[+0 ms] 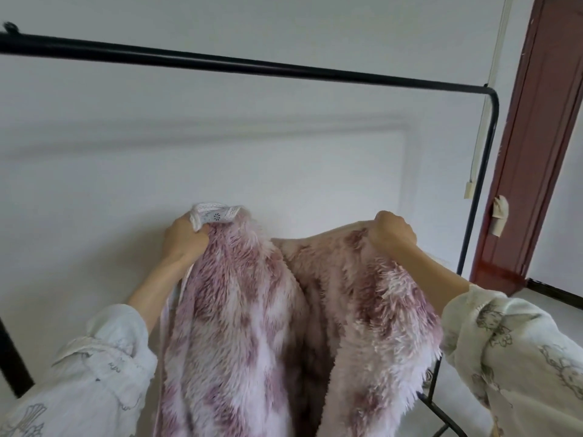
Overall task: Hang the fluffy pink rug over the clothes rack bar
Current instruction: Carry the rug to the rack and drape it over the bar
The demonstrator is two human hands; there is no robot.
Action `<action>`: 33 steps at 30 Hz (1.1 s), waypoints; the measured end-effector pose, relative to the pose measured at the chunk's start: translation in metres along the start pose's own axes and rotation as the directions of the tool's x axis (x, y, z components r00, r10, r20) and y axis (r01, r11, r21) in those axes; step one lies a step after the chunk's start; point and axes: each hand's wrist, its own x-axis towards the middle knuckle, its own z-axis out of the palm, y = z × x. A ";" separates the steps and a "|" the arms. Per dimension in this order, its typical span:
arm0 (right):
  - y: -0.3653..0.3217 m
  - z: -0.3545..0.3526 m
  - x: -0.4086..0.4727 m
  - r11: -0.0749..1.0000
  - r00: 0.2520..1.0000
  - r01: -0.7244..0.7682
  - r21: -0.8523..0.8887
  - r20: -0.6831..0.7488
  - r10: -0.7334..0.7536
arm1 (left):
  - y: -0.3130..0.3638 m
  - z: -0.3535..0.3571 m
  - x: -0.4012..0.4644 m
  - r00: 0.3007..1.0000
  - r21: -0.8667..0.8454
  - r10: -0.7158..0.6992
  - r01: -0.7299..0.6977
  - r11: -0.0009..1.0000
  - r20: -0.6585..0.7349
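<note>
The fluffy pink rug (249, 310), mottled pink and white with a white dotted backing folded over at its top left corner, hangs between my hands in the lower middle of the view. My left hand (183, 239) grips its top left edge. My right hand (394, 234) grips its top right edge. The rug sags in a fold between them. The black clothes rack bar (252, 66) runs across the top of the view, well above both hands, and bends down at the right into an upright post (479, 184).
A white wall stands behind the rack. A dark red door frame (533, 152) rises at the right, with a white cable running down beside it. The rack's black base (441, 414) shows at lower right and another black post (12, 357) at lower left.
</note>
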 end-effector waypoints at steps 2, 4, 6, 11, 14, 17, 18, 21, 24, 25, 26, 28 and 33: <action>-0.005 0.005 -0.003 0.965 0.994 -0.066 0.253 0.098 0.042 | 0.000 -0.005 -0.003 0.999 -0.165 -0.005 0.014 0.986 0.054; -0.012 0.010 -0.009 0.914 0.985 -0.114 0.389 0.166 0.052 | 0.003 -0.010 -0.006 0.994 -0.275 0.025 0.004 0.962 0.103; -0.024 0.012 -0.017 0.912 0.976 -0.056 0.407 0.213 -0.035 | 0.009 -0.017 -0.010 0.986 -0.353 0.071 -0.014 0.935 0.148; -0.056 -0.001 -0.051 0.686 0.885 0.206 0.698 0.167 -0.435 | 0.030 -0.029 -0.020 0.927 -0.419 0.270 -0.143 0.897 0.262; -0.072 -0.004 -0.065 0.675 0.754 0.307 0.671 0.261 -0.603 | 0.043 -0.035 -0.026 0.844 -0.428 0.423 -0.266 0.864 0.329; -0.080 -0.012 -0.073 0.690 0.698 0.323 0.648 0.330 -0.636 | 0.055 -0.038 -0.033 0.772 -0.438 0.524 -0.356 0.826 0.360; -0.080 -0.015 -0.074 0.707 0.685 0.340 0.620 0.351 -0.638 | 0.058 -0.039 -0.035 0.759 -0.443 0.545 -0.376 0.814 0.357; -0.081 -0.019 -0.078 0.733 0.678 0.387 0.560 0.366 -0.638 | 0.064 -0.039 -0.037 0.738 -0.462 0.588 -0.417 0.783 0.332; -0.084 -0.022 -0.081 0.723 0.765 0.305 0.620 0.293 -0.574 | 0.069 -0.039 -0.036 0.757 -0.488 0.598 -0.431 0.759 0.262; -0.086 -0.023 -0.081 0.701 0.793 0.269 0.660 0.261 -0.550 | 0.068 -0.037 -0.034 0.782 -0.483 0.584 -0.433 0.761 0.219; -0.089 -0.026 -0.080 0.671 0.816 0.247 0.699 0.223 -0.533 | 0.069 -0.035 -0.032 0.808 -0.472 0.566 -0.440 0.764 0.163; -0.096 -0.031 -0.077 0.627 0.854 0.230 0.744 0.154 -0.496 | 0.064 -0.034 -0.029 0.850 -0.429 0.513 -0.423 0.798 0.117; -0.119 -0.051 -0.074 0.484 0.918 0.191 0.854 0.019 -0.396 | 0.039 -0.031 -0.051 0.714 -0.301 0.353 -0.206 0.931 0.604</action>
